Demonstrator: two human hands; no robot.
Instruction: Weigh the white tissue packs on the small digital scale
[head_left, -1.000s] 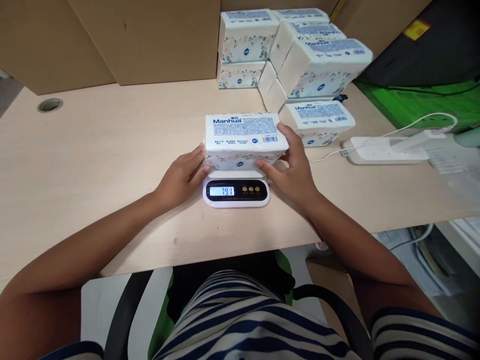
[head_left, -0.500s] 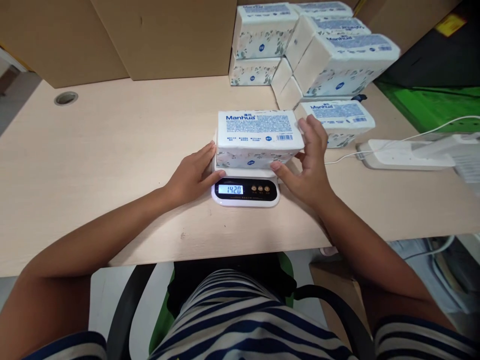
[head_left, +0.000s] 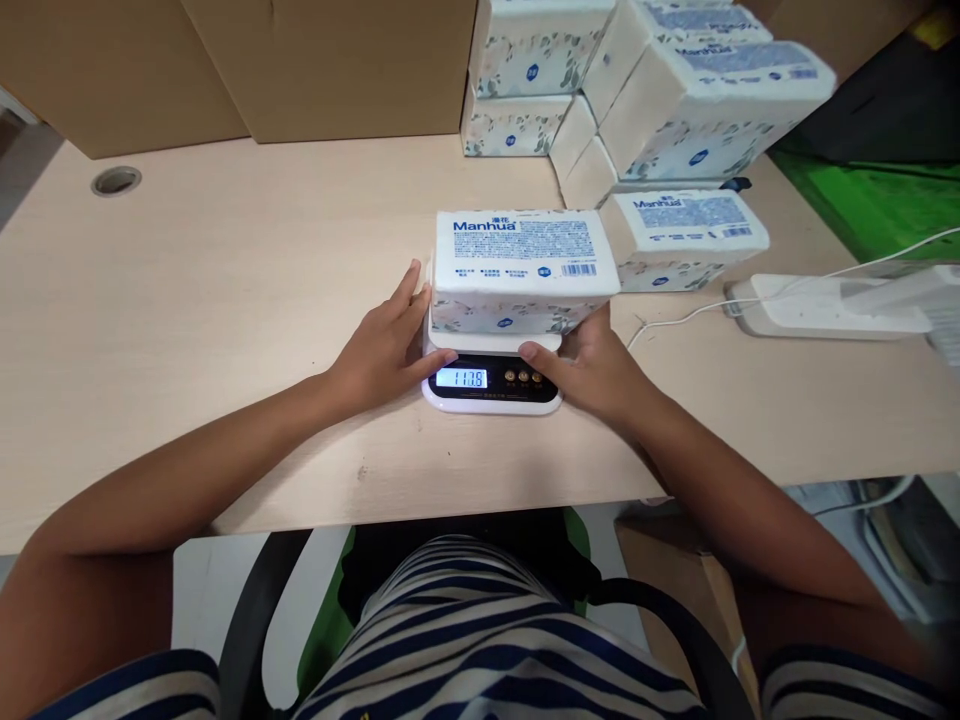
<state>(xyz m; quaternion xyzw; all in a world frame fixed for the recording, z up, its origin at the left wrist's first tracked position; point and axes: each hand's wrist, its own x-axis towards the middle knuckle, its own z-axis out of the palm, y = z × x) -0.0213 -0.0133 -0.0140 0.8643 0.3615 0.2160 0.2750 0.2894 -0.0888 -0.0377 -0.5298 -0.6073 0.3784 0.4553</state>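
A white pack of Manhua tissues (head_left: 525,255) lies on the plate of a small white kitchen scale (head_left: 491,405), overhanging its right side. The lit display shows digits, the middle one unclear. At the scale's left side, my left hand (head_left: 379,345) holds its edge, thumb on the front corner and fingers stretched along the side. My right hand (head_left: 600,370) grips the right side of the scale, its thumb over the front panel by the buttons. The right fingers are partly hidden beneath the overhanging pack.
More tissue packs (head_left: 716,110) are stacked at the back right, and one pack (head_left: 686,240) lies just right of the scale. A white power strip (head_left: 825,305) with a thin cable (head_left: 675,322) is farther right. Cardboard (head_left: 360,70) stands along the back of the table.
My right hand has let go of the tissue pack's right side and moved down to the scale's edge. The display's reading has dropped from 142.0. My left hand stays at the scale.
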